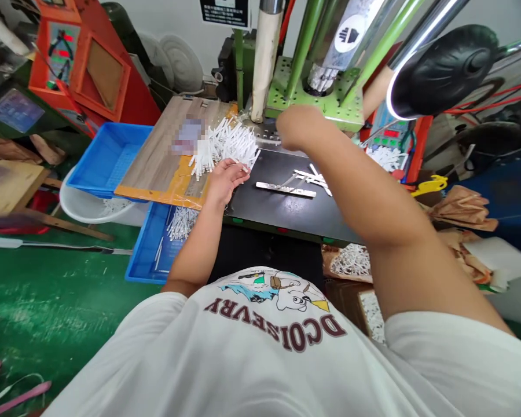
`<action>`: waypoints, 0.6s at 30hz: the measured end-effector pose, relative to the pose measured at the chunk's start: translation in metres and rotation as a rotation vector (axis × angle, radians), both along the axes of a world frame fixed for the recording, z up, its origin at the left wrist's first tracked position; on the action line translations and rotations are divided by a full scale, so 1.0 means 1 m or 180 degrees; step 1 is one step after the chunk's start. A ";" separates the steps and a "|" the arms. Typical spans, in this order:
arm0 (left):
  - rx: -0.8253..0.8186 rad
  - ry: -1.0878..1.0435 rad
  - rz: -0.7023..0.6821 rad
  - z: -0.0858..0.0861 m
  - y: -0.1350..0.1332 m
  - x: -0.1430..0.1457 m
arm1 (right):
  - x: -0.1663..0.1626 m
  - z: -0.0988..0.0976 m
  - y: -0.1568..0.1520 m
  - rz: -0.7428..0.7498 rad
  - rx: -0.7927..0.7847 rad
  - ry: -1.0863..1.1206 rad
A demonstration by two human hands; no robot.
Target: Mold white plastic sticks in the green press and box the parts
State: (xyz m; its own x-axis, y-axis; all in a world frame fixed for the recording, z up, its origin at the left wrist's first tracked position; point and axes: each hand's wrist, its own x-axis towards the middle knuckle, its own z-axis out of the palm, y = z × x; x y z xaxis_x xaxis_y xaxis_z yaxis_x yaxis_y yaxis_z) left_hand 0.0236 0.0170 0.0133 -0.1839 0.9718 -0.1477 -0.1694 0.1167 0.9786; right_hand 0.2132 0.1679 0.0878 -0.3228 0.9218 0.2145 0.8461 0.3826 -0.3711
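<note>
My left hand (226, 180) is at the front edge of a heap of thin white strips (230, 142), its thumb and fingers pinched on one white strip (255, 159) that sticks out to the upper right. My right hand (298, 128) reaches to the foot of the green press (316, 98); its fingers are hidden behind the back of the hand. Just left of it, a narrow metal piece (268, 141) lies on the press bed. In front, a flat metal bar (285, 189) and several loose white strips (312, 176) rest on the dark worktop (278, 211).
The heap sits on a wooden board (150, 156) edged with yellow tape. Blue trays (108, 153) stand left and below, the lower holding more strips (182, 223). A round black lamp (445, 72) hangs at right. An orange control box (84, 69) stands at the back left.
</note>
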 end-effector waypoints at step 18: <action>0.1180 0.2963 -0.0883 -0.018 -0.016 0.052 | 0.104 -0.097 -0.173 -0.0422 -0.0104 0.0908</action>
